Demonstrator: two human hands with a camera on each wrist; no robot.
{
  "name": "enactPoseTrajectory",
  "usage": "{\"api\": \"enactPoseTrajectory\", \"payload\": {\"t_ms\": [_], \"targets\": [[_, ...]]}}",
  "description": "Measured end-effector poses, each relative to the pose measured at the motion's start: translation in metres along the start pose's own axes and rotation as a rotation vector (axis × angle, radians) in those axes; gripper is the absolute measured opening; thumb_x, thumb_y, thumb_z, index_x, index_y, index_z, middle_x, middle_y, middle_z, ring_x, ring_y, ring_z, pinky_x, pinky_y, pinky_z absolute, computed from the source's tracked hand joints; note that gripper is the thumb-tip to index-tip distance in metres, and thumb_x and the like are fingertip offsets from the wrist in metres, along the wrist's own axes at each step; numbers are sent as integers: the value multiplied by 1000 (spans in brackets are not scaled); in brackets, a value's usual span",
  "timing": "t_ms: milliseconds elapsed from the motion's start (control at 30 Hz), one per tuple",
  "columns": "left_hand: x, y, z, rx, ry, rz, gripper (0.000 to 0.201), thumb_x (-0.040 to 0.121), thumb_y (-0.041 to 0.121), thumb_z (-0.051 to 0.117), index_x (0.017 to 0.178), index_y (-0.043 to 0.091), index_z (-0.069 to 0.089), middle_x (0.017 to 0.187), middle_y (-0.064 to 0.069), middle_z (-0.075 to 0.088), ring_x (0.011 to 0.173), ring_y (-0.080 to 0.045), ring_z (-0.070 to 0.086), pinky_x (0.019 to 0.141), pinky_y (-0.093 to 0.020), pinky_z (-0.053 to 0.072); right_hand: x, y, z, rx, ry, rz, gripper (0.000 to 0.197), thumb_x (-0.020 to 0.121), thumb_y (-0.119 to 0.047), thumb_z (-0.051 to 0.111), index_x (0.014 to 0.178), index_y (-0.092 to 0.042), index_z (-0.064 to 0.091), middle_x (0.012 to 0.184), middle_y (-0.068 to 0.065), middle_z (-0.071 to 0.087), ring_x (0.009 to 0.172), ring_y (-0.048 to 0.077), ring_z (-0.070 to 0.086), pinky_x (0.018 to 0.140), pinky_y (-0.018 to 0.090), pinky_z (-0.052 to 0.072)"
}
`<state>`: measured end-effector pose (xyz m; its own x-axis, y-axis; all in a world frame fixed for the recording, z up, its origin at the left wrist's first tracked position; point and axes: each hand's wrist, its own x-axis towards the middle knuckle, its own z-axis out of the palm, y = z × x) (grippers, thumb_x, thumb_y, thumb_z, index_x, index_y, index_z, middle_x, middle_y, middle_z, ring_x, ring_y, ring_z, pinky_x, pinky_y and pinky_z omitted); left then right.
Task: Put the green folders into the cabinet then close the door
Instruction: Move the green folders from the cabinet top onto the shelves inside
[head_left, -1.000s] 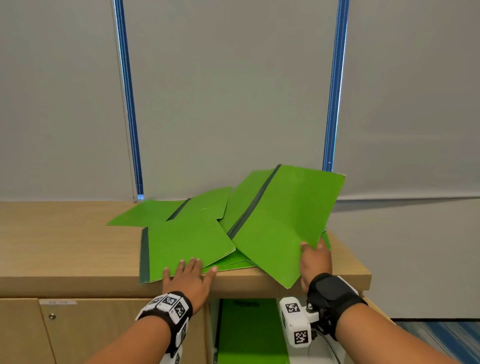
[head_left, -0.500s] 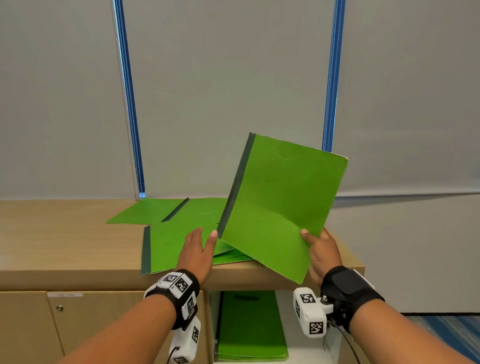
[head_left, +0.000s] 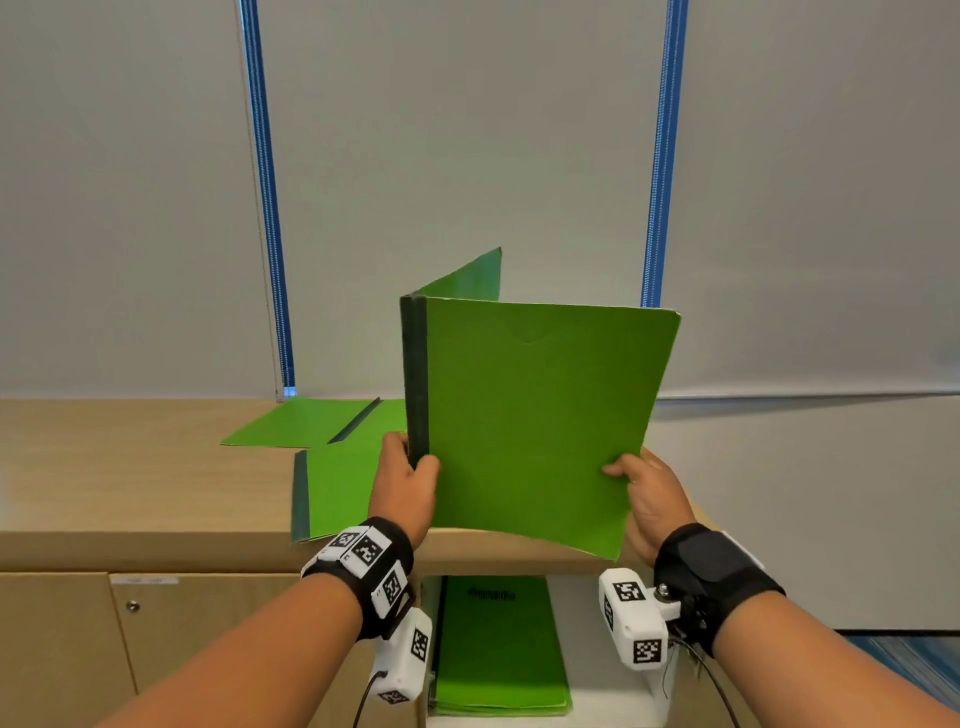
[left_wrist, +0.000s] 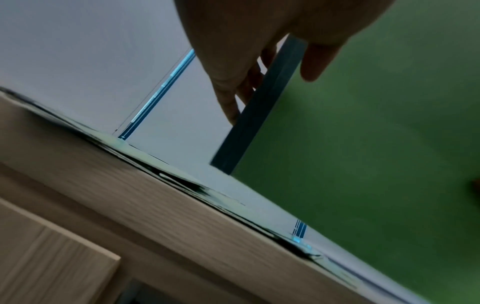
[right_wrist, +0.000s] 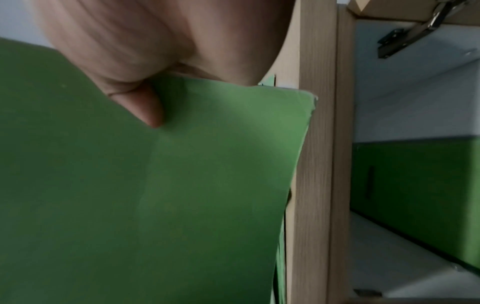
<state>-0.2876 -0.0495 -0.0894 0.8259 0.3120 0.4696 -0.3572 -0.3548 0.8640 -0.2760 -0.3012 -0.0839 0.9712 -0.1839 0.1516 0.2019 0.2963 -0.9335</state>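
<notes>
I hold a green folder (head_left: 530, 415) upright above the wooden cabinet top (head_left: 130, 467), its back cover fanned open behind. My left hand (head_left: 402, 483) grips its dark spine (left_wrist: 262, 102) near the bottom, thumb in front and fingers behind. My right hand (head_left: 647, 499) pinches the folder's right edge (right_wrist: 207, 164), thumb on the front cover. More green folders (head_left: 332, 457) lie flat on the cabinet top behind my left hand. Below, the open cabinet compartment (head_left: 597, 675) holds a flat stack of green folders (head_left: 498, 649).
A closed cabinet door with a small lock (head_left: 133, 606) is at the lower left. Grey blinds with blue side rails (head_left: 265, 208) hang behind the cabinet. A door hinge (right_wrist: 415, 30) shows inside the open compartment. Blue carpet (head_left: 914, 670) lies at the lower right.
The folder came up off the pile from lying tilted to standing upright. My left hand left the flat folders and took the spine; my right hand kept its hold.
</notes>
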Motion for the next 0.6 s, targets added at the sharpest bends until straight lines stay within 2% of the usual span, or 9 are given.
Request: {"api": "enactPoseTrajectory", "payload": {"t_ms": [67, 133, 233, 333, 400, 467, 533, 567, 600], "targets": [[-4, 4, -2, -45, 20, 22, 12, 87, 6, 50, 96, 12, 45, 76, -12, 50, 61, -20, 45, 58, -34, 42, -2, 3, 2, -27, -25, -31, 33, 77, 3, 47, 107, 4, 59, 117, 27, 63, 107, 42, 60, 98, 59, 45], [-7, 10, -5, -95, 44, 72, 14, 85, 0, 49, 95, 10, 47, 71, -6, 48, 58, -17, 42, 54, -28, 38, -4, 5, 4, -65, -55, -61, 32, 75, 0, 49, 106, -1, 56, 115, 22, 64, 109, 39, 59, 98, 56, 45], [-8, 14, -8, -171, 66, 75, 9, 78, 3, 46, 78, 11, 49, 62, -2, 43, 55, -16, 37, 51, -29, 35, -3, 5, 5, -119, -50, -118, 54, 76, 0, 53, 128, -13, 44, 123, 7, 57, 112, 29, 56, 96, 47, 47], [-11, 13, -12, -225, 74, 40, 8, 71, 17, 43, 72, 14, 50, 64, -4, 46, 58, -19, 40, 57, -33, 36, -3, 9, 2, -161, -78, -145, 73, 65, -15, 62, 134, -23, 41, 139, 2, 51, 127, 24, 48, 105, 50, 42], [-20, 10, -11, -234, 66, 3, 12, 85, 18, 43, 86, 22, 54, 77, 3, 54, 70, -12, 49, 67, -29, 43, -13, 7, 4, -195, -128, -116, 53, 72, -10, 60, 124, -16, 54, 126, 9, 63, 118, 29, 58, 100, 51, 46], [-28, -6, -11, -181, 111, -58, 17, 95, 16, 39, 99, 28, 50, 83, 13, 52, 76, 0, 47, 74, -25, 42, -22, 12, 3, -209, -160, -62, 37, 82, 3, 53, 116, -10, 60, 112, 13, 70, 102, 32, 65, 89, 49, 52], [-33, -33, -13, -103, 119, -120, 29, 92, 24, 37, 112, 15, 56, 103, 0, 63, 96, -17, 57, 94, -35, 44, -29, 24, -1, -230, -214, -4, 38, 85, 7, 50, 117, -13, 59, 109, 10, 71, 99, 29, 66, 83, 43, 54], [-38, -45, -15, -62, 105, -160, 34, 90, 26, 36, 111, 9, 57, 109, -6, 63, 103, -25, 56, 98, -37, 42, -31, 32, -4, -245, -233, 20, 39, 86, 7, 49, 117, -15, 59, 109, 9, 71, 99, 27, 66, 80, 39, 55], [-41, -60, -17, -36, 80, -193, 32, 89, 24, 37, 105, 7, 60, 105, -7, 63, 101, -25, 55, 95, -35, 42, -34, 41, -8, -260, -245, 50, 39, 87, 8, 48, 116, -15, 59, 108, 8, 71, 99, 28, 66, 79, 38, 55]]}}
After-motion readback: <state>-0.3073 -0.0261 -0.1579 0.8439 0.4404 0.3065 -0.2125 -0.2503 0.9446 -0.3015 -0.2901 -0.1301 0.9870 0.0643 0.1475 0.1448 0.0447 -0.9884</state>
